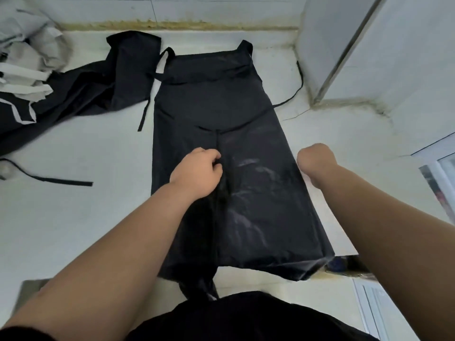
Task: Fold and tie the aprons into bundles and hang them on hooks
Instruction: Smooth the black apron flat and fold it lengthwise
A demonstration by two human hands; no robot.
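Across tabletop (73, 217), far edge to near: black apron (246, 193), pinched at centre by left hand (197, 171); right hand (316, 161) curled alongside, grip unclear.

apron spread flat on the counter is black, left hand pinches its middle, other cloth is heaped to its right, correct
No. The head view shows the other cloth heaped to the left of the apron, not its right. The rest holds: black, flat on the counter, left hand pinching its middle.
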